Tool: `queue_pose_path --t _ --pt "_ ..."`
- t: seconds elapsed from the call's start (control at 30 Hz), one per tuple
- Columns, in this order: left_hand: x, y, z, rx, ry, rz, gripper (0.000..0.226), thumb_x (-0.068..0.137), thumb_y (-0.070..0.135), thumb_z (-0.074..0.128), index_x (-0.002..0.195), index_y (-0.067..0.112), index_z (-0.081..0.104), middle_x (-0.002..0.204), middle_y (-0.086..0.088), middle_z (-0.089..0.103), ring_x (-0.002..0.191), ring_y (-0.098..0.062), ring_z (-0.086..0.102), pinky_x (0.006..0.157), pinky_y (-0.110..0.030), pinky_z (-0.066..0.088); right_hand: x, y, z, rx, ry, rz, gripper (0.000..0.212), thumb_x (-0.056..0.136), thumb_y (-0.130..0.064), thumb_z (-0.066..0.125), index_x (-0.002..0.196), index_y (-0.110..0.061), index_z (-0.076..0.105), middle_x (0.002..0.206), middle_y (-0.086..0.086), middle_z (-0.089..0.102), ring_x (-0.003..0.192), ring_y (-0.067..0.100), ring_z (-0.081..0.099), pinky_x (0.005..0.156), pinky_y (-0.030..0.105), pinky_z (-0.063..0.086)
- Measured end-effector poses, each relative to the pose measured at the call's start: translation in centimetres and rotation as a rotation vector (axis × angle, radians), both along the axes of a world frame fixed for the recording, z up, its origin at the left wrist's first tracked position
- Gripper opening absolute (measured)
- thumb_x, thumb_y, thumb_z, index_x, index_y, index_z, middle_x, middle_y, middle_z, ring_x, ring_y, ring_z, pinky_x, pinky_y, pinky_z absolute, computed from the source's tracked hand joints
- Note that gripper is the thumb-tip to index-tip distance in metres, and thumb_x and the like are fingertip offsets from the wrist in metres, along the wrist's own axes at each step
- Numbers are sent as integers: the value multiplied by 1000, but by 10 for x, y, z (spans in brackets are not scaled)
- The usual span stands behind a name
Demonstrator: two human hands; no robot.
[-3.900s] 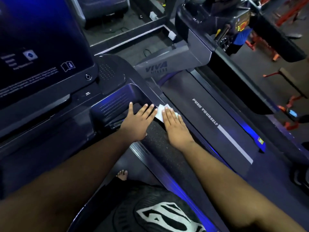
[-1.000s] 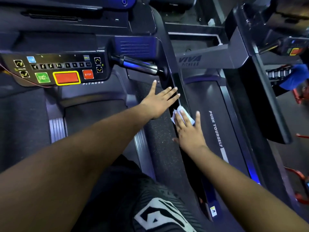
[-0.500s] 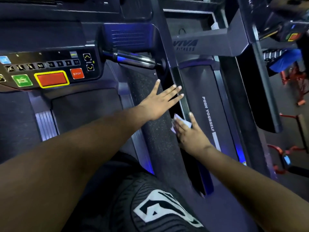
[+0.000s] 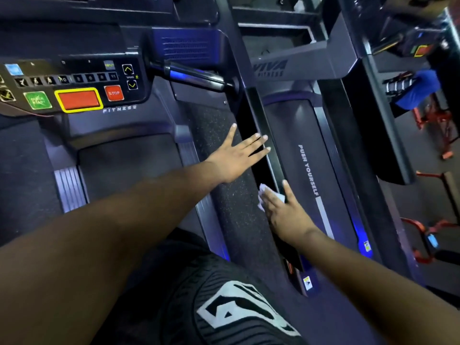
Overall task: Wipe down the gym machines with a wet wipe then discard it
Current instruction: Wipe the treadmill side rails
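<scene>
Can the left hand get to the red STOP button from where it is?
Probably yes. The left hand lies flat and holds nothing, and the STOP button sits uncovered on the panel. Only the handlebar juts out nearby, and the hand could pass below it.

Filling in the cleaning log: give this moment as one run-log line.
stage: wiping | right hand: presses wet wipe on treadmill side rail | left hand: flat on rail | discard: pending

A small white wipe (image 4: 271, 195), crumpled, lies flat on the treadmill's (image 4: 224, 195) glossy black side edge, pinned beneath flat fingers so only its far corners peek out. It sits just right of the speckled foot rail (image 4: 231, 215), well below the console (image 4: 74, 90). A second treadmill (image 4: 306, 170), belt reading PUSH YOURSELF, runs alongside, just right of the wipe.
</scene>
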State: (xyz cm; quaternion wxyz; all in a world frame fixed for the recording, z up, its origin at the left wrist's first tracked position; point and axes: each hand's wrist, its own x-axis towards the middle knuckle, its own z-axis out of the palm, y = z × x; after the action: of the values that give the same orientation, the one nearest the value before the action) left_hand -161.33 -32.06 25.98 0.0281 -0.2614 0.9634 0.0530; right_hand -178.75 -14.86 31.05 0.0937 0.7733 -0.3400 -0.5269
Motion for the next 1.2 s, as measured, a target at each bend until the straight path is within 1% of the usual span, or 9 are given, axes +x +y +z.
queue_pose_path --t 0.2,0.37,0.47,0.57,0.77,0.83,0.97,1.1,1.2 --pt "-17 49 15 91 -57 106 107 89 -2 64 162 22 -10 169 -7 -22 157 -21 -13 113 -77 -7 -11 1 7 -301 -300 -281 84 101 -54 42 158 -15 -6 170 4 -11 156 25 -11 113 76 -4" --pt "-24 96 11 99 -44 139 117 82 -10 66 161 22 -14 168 -8 -24 157 -22 -14 112 -78 -9 -35 111 -4 -342 -493 -382 91 87 -50 67 159 -11 28 171 3 5 157 26 7 115 73 11" --pt "-26 117 11 96 -62 137 117 82 -10 65 161 21 -15 168 -8 -24 157 -23 -14 112 -78 -9 -36 122 -4 -357 -467 -393 90 90 -44 65 160 -11 20 171 4 3 157 26 4 114 74 9" --pt "-29 126 15 75 -61 139 114 85 -5 67 162 22 -11 168 -7 -22 157 -22 -12 113 -78 -7 -20 92 -8 -337 -310 -303 75 103 -39 42 160 -12 1 169 11 -11 155 32 -17 111 77 -1" --pt "-27 130 15 119 -66 115 111 87 -4 65 162 22 -13 168 -7 -24 157 -22 -13 113 -78 -6 -3 72 -10 -201 -7 -63 65 108 -38 25 161 -7 6 168 18 -4 150 44 -24 104 83 -15" --pt "-27 131 6 127 -30 115 114 85 -8 65 161 21 -16 167 -8 -26 157 -23 -14 113 -78 -3 -12 98 -12 -102 4 -17 63 108 -35 22 160 -4 3 168 21 -3 150 45 -22 105 82 -14" --pt "-29 136 -2 143 33 121 111 85 -11 59 161 20 -15 167 -10 -25 157 -24 -13 113 -78 1 -39 129 -6 -52 -131 -33 61 106 -31 35 159 -4 23 168 15 15 155 37 -8 103 81 -21" --pt "-34 140 -8 149 95 126 106 87 -9 59 162 21 -10 168 -10 -22 157 -24 -12 114 -77 0 -46 101 7 -237 -301 -114 74 101 -52 42 160 -12 21 170 9 4 157 28 -6 113 77 -3" --pt "-35 141 -8 137 103 127 108 87 -8 61 162 23 -8 168 -10 -22 157 -24 -12 114 -77 0 -46 112 1 -214 -325 -139 72 102 -51 44 161 -14 23 170 8 3 156 32 -11 114 75 2"
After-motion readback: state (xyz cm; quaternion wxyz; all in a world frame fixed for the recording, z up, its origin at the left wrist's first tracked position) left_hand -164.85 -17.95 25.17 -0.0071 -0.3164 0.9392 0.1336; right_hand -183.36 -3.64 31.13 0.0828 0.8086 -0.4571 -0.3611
